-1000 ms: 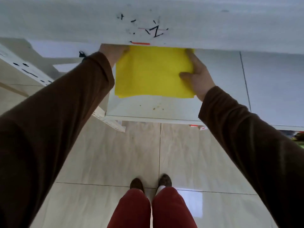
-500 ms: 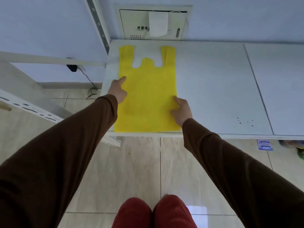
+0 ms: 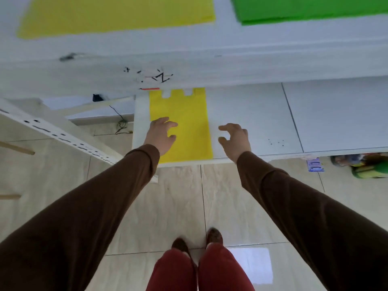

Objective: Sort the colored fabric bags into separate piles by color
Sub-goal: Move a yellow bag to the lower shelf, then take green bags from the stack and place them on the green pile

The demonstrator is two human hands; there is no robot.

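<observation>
Yellow fabric is lying flat on the lower white shelf [image 3: 252,114], where a yellow bag [image 3: 186,122] is resting near the left end with its handles pointing away from the person. The left hand [image 3: 160,133] is hovering over the bag's left edge and the right hand [image 3: 236,139] beside its right edge, both with loosely curled fingers, gripping nothing. Another yellow bag [image 3: 115,13] and a green bag [image 3: 310,9] are lying apart on the upper shelf [image 3: 210,53].
</observation>
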